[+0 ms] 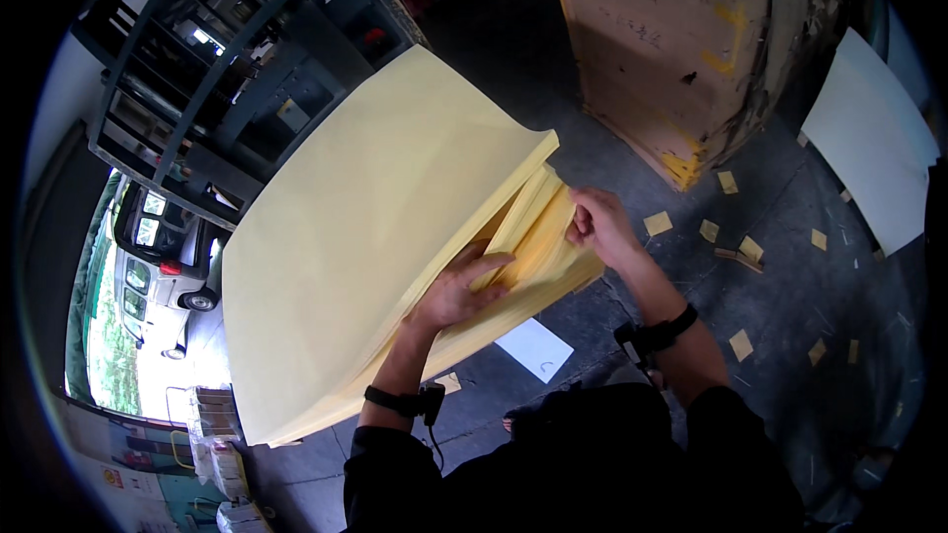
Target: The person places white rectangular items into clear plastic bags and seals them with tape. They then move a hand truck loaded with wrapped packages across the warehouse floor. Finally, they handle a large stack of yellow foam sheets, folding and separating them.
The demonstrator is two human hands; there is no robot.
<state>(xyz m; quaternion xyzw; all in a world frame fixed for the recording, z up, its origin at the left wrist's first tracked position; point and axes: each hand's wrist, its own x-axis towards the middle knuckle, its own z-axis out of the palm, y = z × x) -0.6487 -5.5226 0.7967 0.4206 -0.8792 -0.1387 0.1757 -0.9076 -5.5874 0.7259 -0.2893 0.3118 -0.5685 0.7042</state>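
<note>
Dark floor [790,306] spreads around a big stack of yellow sheets [336,207], which stands right in front of the person I'm watching. The left grip [459,291] is reaching into a gap along the stack's near side, its fingers spread, with the upper sheets lifted over the lower ones. The right grip [604,222] is curled up at the stack's right-hand edge, touching the sheets; I cannot tell whether one is pinched between the fingertips. Each wrist wears a black band [400,400], just below a dark sleeve.

Near the stack, on its close side, a white sheet [538,348] lies on the floor. Small yellow scraps [658,224] are scattered to its right, and farther off that way leans a large white board [874,143]. Beyond the stack on the right looms a bulky brown block [681,49]; beyond it on the left, a dark metal frame [262,69]. Well left of the stack, a silvery van [138,281] shows in the bright doorway.
</note>
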